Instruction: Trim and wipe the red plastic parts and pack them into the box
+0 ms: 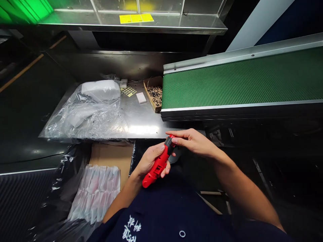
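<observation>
A red handheld tool body (158,165) with a black section near its upper end lies slantwise across my left hand (148,158), whose fingers wrap round it. Rectangular openings show in its red casing. At the upper end, my right hand (198,143) pinches a small red part by the black section, thumb and forefinger on it. I cannot tell whether that part is fixed to the body. Both hands are in front of the metal table's near edge.
On the metal table (141,122) lie clear plastic bags (88,111), a sticker sheet (128,91), a small white block (141,97) and a cardboard tray (151,92) of small black pieces. A green conveyor (227,80) borders the right. Wrapped items (96,191) fill a lined box below left.
</observation>
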`<state>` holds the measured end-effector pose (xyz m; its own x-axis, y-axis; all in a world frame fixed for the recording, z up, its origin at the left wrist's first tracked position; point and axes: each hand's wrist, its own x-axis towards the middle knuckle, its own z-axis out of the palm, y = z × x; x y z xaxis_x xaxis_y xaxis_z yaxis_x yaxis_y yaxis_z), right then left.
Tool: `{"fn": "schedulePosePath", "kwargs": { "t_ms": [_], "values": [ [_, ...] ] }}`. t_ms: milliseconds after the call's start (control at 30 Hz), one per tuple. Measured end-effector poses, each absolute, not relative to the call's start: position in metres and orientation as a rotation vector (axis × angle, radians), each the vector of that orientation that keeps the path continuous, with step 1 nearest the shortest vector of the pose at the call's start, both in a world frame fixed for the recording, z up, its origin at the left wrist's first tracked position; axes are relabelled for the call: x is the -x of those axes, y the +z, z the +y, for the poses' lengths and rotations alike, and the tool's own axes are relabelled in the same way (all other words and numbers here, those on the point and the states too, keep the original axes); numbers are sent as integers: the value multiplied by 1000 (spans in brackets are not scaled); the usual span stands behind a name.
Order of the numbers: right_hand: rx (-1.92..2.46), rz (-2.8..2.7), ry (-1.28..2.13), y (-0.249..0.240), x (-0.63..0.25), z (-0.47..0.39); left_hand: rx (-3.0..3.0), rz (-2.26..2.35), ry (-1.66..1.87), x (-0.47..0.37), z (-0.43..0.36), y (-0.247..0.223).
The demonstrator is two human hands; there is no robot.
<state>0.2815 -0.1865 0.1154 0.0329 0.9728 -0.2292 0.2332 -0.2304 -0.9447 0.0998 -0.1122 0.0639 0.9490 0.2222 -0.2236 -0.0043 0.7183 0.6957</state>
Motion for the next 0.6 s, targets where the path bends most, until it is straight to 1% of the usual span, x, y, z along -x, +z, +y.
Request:
{"fn": "schedulePosePath", "kwargs": {
  "t_ms": [267,400,500,600],
  "values": [
    [1446,-1138,1421,90,-291,-175,-685,355,105,-93,-108,51],
    [1484,-1093,1407,71,-285,-167,-568,380,101,-92,-104,44],
    [1508,-1114,1351,53,-271,-168,-488,477,187,-93,-101,42],
    [1457,-1053,1404,36,-251,-180,-445,585,386,-91,-103,44]
  ]
}}
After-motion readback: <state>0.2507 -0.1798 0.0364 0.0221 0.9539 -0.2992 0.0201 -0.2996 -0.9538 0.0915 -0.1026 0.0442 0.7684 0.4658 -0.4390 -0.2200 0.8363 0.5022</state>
